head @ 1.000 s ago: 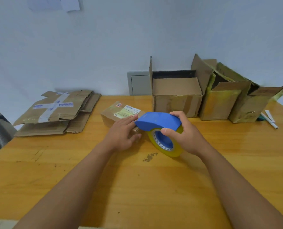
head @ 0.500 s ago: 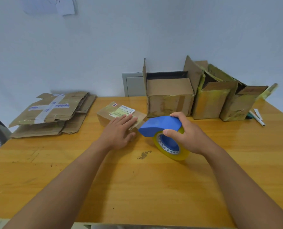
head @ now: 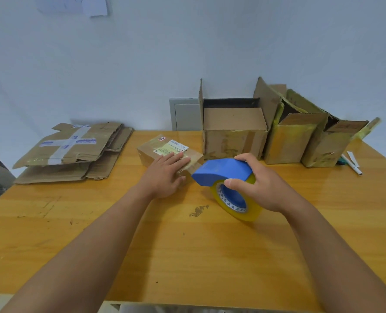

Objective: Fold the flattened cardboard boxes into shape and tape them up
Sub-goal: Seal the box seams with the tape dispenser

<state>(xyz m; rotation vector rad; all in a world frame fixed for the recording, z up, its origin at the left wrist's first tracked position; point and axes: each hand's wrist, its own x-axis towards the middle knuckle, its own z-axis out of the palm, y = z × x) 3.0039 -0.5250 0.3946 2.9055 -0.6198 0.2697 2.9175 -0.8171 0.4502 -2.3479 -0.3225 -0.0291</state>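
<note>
A small closed cardboard box [head: 156, 150] with a shipping label lies at the table's middle. My left hand [head: 165, 175] rests flat on its near right part, fingers straight. My right hand [head: 257, 186] grips a blue tape dispenser [head: 223, 171] holding a yellow tape roll [head: 253, 213]; its blue nose sits just right of the box's near corner. A pile of flattened cardboard boxes [head: 70, 152] lies at the far left.
Three folded open-topped boxes [head: 232, 136] stand in a row against the wall at the back right. Pens [head: 352, 163] lie by the rightmost one. The wooden table [head: 187, 256] spreads wide in front of my arms.
The dispenser has shifted right, off the box, toward me. My left hand stays flat on the box. The view has tilted slightly.
</note>
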